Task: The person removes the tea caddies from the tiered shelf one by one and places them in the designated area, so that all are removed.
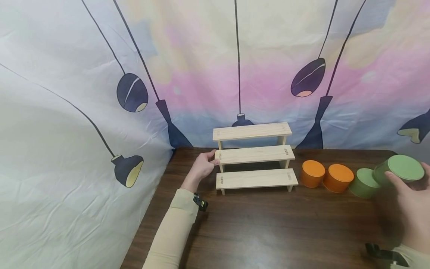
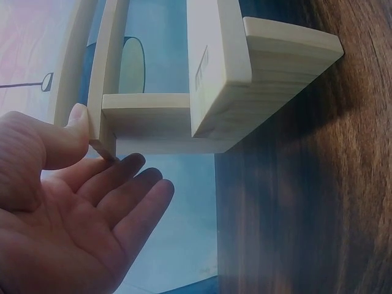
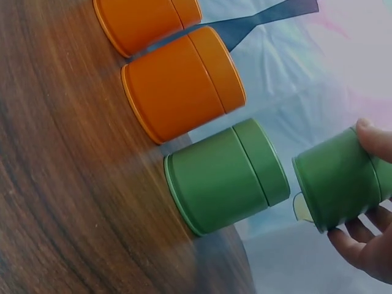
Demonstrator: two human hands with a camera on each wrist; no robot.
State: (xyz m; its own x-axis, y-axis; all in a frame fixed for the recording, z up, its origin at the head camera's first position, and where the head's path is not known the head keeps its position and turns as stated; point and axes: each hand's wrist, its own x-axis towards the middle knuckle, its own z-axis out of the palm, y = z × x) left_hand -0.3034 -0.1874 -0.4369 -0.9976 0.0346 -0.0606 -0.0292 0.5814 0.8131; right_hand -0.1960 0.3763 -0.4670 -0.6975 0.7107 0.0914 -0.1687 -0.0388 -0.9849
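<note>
A three-tier wooden step shelf (image 1: 255, 155) stands at the back of the table. At its left side, my left hand (image 1: 202, 165) pinches the end of the middle board (image 2: 98, 116) between thumb and index finger, the other fingers extended below it. On the right, my right hand (image 1: 411, 203) grips a green lidded tin (image 1: 404, 168), its fingers around the sides. In the right wrist view that held tin (image 3: 340, 180) is raised off the table. Beside it another green tin (image 1: 364, 183) stands upright on the table, followed leftward by two orange tins (image 1: 338, 178) (image 1: 312, 173).
The dark brown wooden table (image 1: 262, 228) stretches in front of the shelf. A pastel cloth (image 1: 201, 56) printed with dark hanging lamps covers the wall behind and the left side. The orange tin nearest the shelf stands close to its right end.
</note>
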